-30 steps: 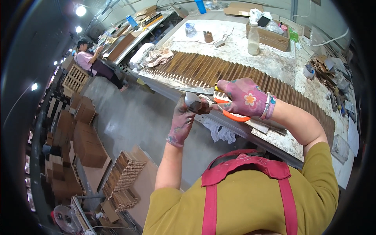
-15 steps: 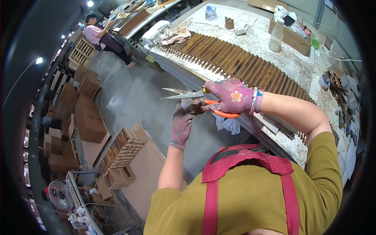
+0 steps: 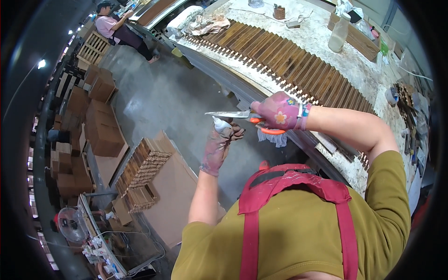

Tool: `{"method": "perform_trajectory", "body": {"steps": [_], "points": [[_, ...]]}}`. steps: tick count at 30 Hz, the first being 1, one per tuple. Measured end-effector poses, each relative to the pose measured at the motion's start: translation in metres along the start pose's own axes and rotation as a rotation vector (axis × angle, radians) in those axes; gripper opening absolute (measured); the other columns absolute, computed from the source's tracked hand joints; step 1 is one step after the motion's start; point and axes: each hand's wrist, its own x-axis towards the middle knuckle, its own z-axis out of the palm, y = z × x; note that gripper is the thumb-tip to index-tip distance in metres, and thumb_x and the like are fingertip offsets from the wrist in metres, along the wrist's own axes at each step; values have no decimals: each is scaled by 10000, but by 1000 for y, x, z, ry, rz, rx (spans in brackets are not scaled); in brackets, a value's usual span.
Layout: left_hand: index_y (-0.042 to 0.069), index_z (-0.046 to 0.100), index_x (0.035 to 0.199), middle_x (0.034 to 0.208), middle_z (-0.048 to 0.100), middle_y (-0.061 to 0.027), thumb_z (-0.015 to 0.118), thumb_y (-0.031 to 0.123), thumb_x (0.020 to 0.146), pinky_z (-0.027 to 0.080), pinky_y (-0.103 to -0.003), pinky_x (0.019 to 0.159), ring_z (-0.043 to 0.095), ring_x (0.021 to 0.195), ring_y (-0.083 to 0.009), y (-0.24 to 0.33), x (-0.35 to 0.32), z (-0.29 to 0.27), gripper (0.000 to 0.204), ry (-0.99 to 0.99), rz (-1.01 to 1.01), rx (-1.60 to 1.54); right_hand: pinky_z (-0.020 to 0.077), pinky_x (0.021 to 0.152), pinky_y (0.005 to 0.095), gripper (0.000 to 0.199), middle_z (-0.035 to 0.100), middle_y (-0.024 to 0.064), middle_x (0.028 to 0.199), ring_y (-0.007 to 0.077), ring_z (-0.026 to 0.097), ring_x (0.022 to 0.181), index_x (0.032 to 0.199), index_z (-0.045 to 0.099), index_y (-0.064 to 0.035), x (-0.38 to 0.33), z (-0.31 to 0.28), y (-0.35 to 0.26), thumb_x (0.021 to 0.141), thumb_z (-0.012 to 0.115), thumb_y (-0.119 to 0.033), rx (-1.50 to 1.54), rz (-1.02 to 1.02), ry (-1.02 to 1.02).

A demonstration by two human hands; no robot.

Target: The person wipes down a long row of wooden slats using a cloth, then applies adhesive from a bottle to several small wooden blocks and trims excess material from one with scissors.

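In my right hand [image 3: 279, 111], gloved in pink with a flower print, is a pair of scissors [image 3: 229, 114] with orange handles. Its blades point left and lie together. My left hand [image 3: 215, 148], in a stained pink glove, is closed around a small white bottle [image 3: 221, 124]. The bottle's pointed tip sticks up just under the blades; whether it touches them I cannot tell. Most of the bottle's body is hidden by the fingers. Beyond my right hand, a long row of brown wooden slats [image 3: 291, 58] with pale ends lies on the workbench [image 3: 308, 32].
A clear bottle [image 3: 339, 35] and a cardboard box [image 3: 361, 42] stand on the bench's far right. Stacked slats [image 3: 142, 170] sit on a board at lower left, near a fan [image 3: 72, 223]. Cartons [image 3: 105, 133] line the left. A person [image 3: 119, 30] stands at another table.
The scissor blades have gone from spread to together. Both hands have shifted slightly, and the white bottle's tip has come into sight. The whole view has tilted a little.
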Motion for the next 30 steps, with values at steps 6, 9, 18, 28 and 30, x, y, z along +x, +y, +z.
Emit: {"method": "perform_trajectory", "body": {"steps": [6,9,18,28,30], "points": [[76,524,1189,1050,596,-90,659,153,896,508,-401,857,622,983,-262,23,-8,25,331,39,192,80,448,627,512,356,614,202,726,417,612,733,1087,517,-86,-21,-4,22,805,637,-266,70,311,132],[88,568,1138,1108,581,-97,642,104,903,515,-414,899,610,1044,-278,24,-7,15,247,-20,298,174,448,649,507,397,613,218,760,425,607,767,1117,513,-78,-28,-2,15,783,643,-249,135,310,114],[46,607,1096,1128,584,-106,650,38,868,502,-378,926,615,1051,-257,37,0,22,232,-19,344,404,459,648,483,479,617,199,771,414,612,753,1171,502,-75,-41,-5,-8,723,652,-153,206,370,40],[69,640,1094,1146,595,-93,646,36,858,491,-360,924,612,1046,-243,47,-1,29,238,-17,352,408,467,701,474,517,639,202,835,412,616,819,1180,496,-87,-45,0,-8,712,701,-165,215,411,0],[68,641,1098,1146,595,-92,640,32,860,488,-351,923,611,1041,-238,49,1,29,240,-12,353,430,469,711,474,518,643,204,852,412,616,829,1180,497,-86,-46,0,-6,713,706,-170,211,416,0]]}}
